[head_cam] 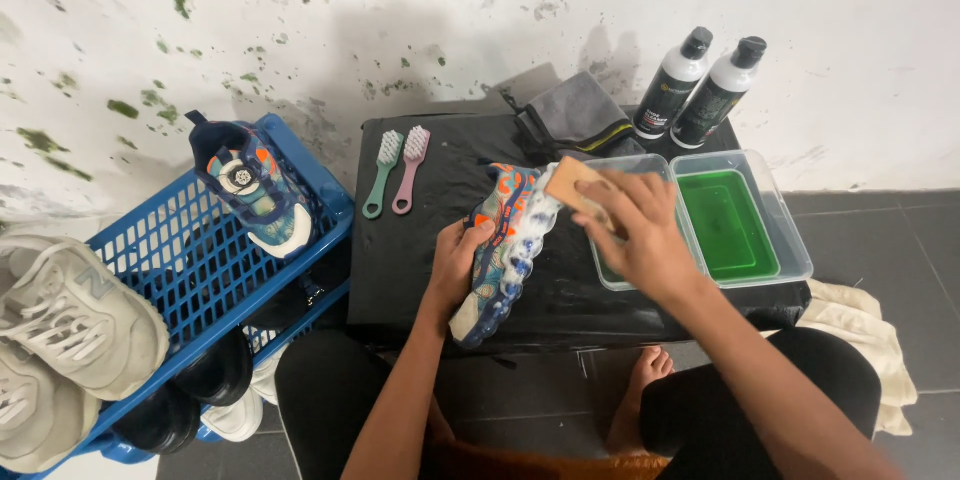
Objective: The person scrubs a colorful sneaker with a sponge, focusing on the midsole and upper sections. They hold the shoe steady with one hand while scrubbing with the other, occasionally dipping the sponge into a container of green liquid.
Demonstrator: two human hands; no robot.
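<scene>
My left hand (455, 262) grips a blue and orange patterned sneaker (497, 258), held on its side on a low black table (440, 170). Its pale sole (527, 232) is covered in white foam. My right hand (640, 230) is closed on a wooden-backed brush (582, 191) that presses against the foamy sole near the toe end.
Two clear tubs sit at right; one (740, 225) holds green liquid. Two black-and-white bottles (700, 88), a grey cloth (575, 118), a green brush (381, 173) and a pink brush (409, 168) lie on the table. A blue crate (190, 270) at left holds the matching sneaker (248, 185) and grey shoes (70, 325).
</scene>
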